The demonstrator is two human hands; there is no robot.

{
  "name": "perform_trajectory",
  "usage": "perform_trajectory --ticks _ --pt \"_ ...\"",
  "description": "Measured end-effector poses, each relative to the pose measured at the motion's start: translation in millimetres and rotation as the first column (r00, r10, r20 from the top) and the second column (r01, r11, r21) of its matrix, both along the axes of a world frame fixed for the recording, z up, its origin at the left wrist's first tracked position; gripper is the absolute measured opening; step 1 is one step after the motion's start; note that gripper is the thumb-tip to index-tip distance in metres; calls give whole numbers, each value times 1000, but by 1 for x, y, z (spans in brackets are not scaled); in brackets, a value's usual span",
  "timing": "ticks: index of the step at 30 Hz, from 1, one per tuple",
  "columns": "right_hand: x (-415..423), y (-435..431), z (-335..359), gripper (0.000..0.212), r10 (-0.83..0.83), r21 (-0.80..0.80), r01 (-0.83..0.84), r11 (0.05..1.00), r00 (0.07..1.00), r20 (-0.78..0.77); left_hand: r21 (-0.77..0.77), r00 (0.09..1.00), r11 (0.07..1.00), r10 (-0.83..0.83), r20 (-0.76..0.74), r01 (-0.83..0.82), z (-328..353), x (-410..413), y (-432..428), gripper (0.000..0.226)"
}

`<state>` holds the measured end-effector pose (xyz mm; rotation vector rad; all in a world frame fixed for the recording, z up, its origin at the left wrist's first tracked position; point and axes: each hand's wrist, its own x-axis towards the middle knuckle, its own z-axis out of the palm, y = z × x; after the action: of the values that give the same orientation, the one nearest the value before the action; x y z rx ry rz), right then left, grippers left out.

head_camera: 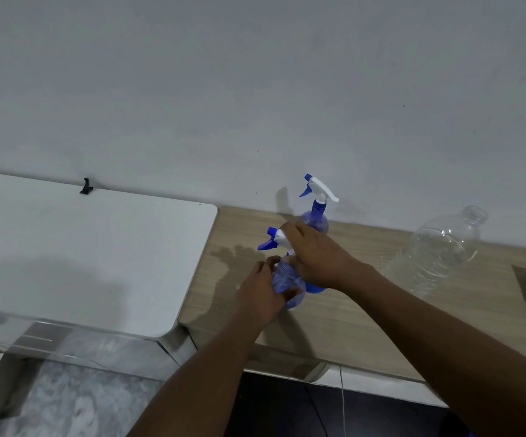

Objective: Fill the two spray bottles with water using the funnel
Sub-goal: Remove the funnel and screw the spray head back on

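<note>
Two hands grip one translucent blue plastic spray bottle (286,283) on the wooden bench (334,316): left hand (263,294) fingers wrapped round its body, right hand (316,257) fingers closed over its white-and-blue trigger head. Behind stands a second blue spray bottle (315,212); rightward, a clear, uncapped plastic bottle (438,250).

Left hand (263,290): low and nearer the camera, fingers curled around the front of the held spray bottle's (286,285) body, thumb tip pressed on its lower right side, back of hand turned up and left. Left forearm: bare, rising from the lower centre edge, angled up and right to the wrist.

Right hand (313,255): above and just behind the left, palm down, fingers closed over the top of the same bottle at its head, knuckles toward the wall. Right forearm: bare, entering from the lower right corner, running up and left, wrist nearly straight.
</note>
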<state>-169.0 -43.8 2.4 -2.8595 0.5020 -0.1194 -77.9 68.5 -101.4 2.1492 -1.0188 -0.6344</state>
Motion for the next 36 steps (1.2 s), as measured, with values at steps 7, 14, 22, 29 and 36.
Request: perform_trajectory --ticks 7,14,22,29,36 --pt "0 3 -8 45 -8 -51 14 999 994 111 -11 1000 1000 8 -27 -8 7 -3 4 53" --pt "2 8 -8 48 -51 -60 57 997 994 95 -42 996 998 40 -77 -43 9 -4 7 54" --pt "-1 11 -10 48 -90 -65 96 993 992 92 -44 996 998 36 -76 -39 3 -6 6 55" --pt "-5 17 -16 50 -167 -86 180 980 976 139 -42 999 998 -37 -38 35 7 -9 13 64" --pt "-4 20 -9 45 -217 -98 227 969 971 102 -37 981 999 -1 -195 -6 -3 -8 9 80"
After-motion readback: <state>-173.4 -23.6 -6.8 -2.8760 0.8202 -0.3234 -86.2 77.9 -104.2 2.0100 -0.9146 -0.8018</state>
